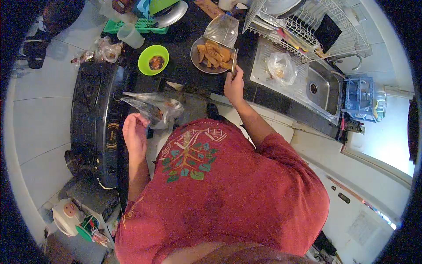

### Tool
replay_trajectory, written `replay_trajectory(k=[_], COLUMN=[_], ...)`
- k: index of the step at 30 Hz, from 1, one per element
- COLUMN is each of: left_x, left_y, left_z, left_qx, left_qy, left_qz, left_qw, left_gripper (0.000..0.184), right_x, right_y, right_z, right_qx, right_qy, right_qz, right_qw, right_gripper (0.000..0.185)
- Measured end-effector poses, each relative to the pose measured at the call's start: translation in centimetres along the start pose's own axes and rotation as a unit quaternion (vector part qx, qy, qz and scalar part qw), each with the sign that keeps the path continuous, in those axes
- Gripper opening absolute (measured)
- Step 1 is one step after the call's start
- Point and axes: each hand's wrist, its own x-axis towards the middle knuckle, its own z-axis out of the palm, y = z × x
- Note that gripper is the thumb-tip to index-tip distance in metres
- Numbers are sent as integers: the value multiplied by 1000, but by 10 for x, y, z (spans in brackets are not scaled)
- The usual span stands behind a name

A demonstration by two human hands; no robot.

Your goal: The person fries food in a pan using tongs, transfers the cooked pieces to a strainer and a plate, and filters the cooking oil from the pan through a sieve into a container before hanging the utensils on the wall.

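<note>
My left hand (135, 132) is closed, its fingertips at the side of a clear plastic bag (169, 108) with a little reddish stuff inside. The bag stands out over the counter's front edge. My right hand (235, 86) grips a thin, flat metal utensil (234, 61), seen almost edge-on, so its exact kind is unclear. It stands upright at the right rim of a grey bowl (195, 60) of brown-orange cut pieces of food (213, 55). A ribbed clear container (222, 31) touches this bowl's far side. Left of it sits a lime-green bowl (143, 61) with dark reddish sauce (156, 63).
A black gas stove (92, 119) stands on the left, with crumpled plastic bags (107, 49) behind it. A clear cup (131, 35) is beside a green rack (151, 30). On the right are a steel sink (323, 88), a plastic bag (281, 68) and a wire dish rack (307, 26).
</note>
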Motion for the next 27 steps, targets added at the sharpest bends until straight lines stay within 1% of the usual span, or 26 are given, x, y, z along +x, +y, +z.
replay_trajectory(k=[1, 3, 7, 9, 10, 11, 13, 14, 16, 17, 19, 20, 22, 23, 25, 26, 27], left_x=[1, 1, 5, 8, 10, 13, 20, 23, 29, 32, 37, 39, 43, 44, 46, 47, 47], left_y=[-1, 0, 0, -2, -3, -5, -11, -14, -21, -23, -26, -29, -34, -35, -36, -36, -37], left_z=[1, 5, 12, 17, 19, 22, 29, 33, 44, 50, 61, 64, 69, 71, 73, 73, 72], left_qx=[-3, -4, -9, -11, -15, -14, 2, 3, 1, 3, 18, 14, 18, 21, 23, 26, 25], left_qy=[-5, 2, 1, -11, -22, -22, -19, -19, -22, -21, -48, -42, -43, -46, -40, -37, -34], left_qz=[3, 1, -12, -13, -13, -15, -34, -36, -46, -46, -46, -54, -51, -49, -50, -52, -51], left_qw=[1000, 1000, 1000, 1000, 1000, 1000, 999, 999, 999, 999, 998, 998, 998, 998, 998, 998, 998], left_gripper=[22, 22, 22, 22, 22, 22, 21, 21, 21, 21, 20, 20, 20, 20, 19, 19, 19], right_x=[1, 4, 10, 12, 13, 13, 15, 16, 17, 18, 21, 24, 34, 38, 48, 54, 62], right_y=[0, -4, 17, 29, 36, 34, 15, 9, -1, -7, -21, -31, -49, -52, -55, -59, -65], right_z=[-1, -3, -4, -7, -11, -15, -31, -38, -51, -56, -66, -74, -91, -96, -106, -112, -118], right_qx=[0, 36, 53, 197, 225, 225, 273, 273, 322, 323, 332, 333, 315, 314, 344, 343, 348], right_qy=[-1, 22, 29, -9, -36, -35, -30, -30, -88, -89, -124, -125, -205, -207, -300, -302, -346], right_qz=[-1, 34, 39, 154, 169, 171, 217, 219, 252, 253, 253, 254, 271, 272, 270, 270, 265], right_qw=[1000, 999, 997, 968, 959, 959, 937, 936, 908, 908, 900, 900, 886, 886, 848, 847, 830], right_gripper=[38, 40, 38, 36, 33, 33, 35, 35, 35, 35, 38, 38, 35, 35, 24, 24, 20])
